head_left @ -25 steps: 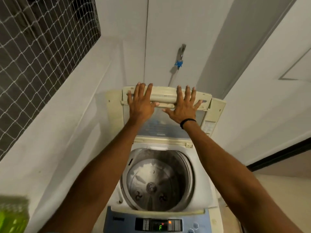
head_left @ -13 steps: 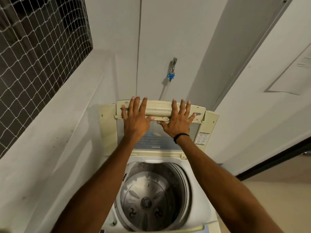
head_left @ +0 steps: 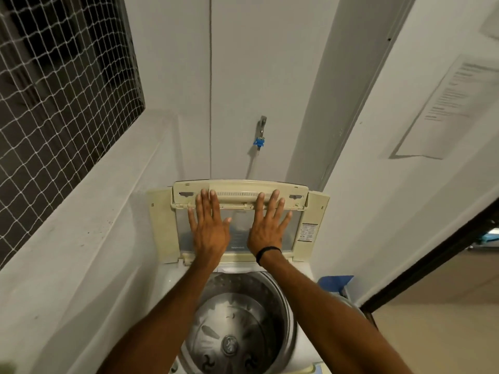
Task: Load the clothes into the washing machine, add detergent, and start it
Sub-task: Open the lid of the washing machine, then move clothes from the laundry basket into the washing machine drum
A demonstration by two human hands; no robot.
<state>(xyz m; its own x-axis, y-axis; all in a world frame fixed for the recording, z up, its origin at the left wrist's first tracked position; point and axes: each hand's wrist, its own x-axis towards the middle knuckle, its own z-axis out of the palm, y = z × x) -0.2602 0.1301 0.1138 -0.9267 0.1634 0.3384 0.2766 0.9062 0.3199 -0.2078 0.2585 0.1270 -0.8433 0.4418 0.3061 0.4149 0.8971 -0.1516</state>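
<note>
While the washing machine (head_left: 303, 279) stands in a narrow corner of white walls, its cream lid (head_left: 240, 188) is folded up and stands almost upright at the back, with both hands flat against it. The left hand (head_left: 209, 233) and the right hand (head_left: 267, 233) lie side by side, close but apart. The fingers (head_left: 205, 203) of each are straight and spread, released and gripping nothing. Their tips reach the ribbed top bar of the lid, and the palms cover its clear panel. A black band (head_left: 266, 252) circles the right wrist.

Below the wrists, toward the person, the round steel drum (head_left: 272, 300) lies open, its pulsator (head_left: 229, 344) showing at the bottom. Above the fingertips, on the back wall, a tap (head_left: 261, 130) with a blue fitting hangs well clear of the lid's top edge. Left of the left fingers a pale ledge (head_left: 94, 211) runs just beside the machine, and over it is a dark window covered by white netting (head_left: 54, 103). Right of the right fingers the lid's frame carries a small label (head_left: 307, 232), close to the side wall. A paper notice (head_left: 445, 109) is stuck higher on that wall. Down to the right, a blue object (head_left: 334, 283) sits beside the machine, near a black-edged doorway (head_left: 432, 255) opening onto a beige floor (head_left: 445, 319).
</note>
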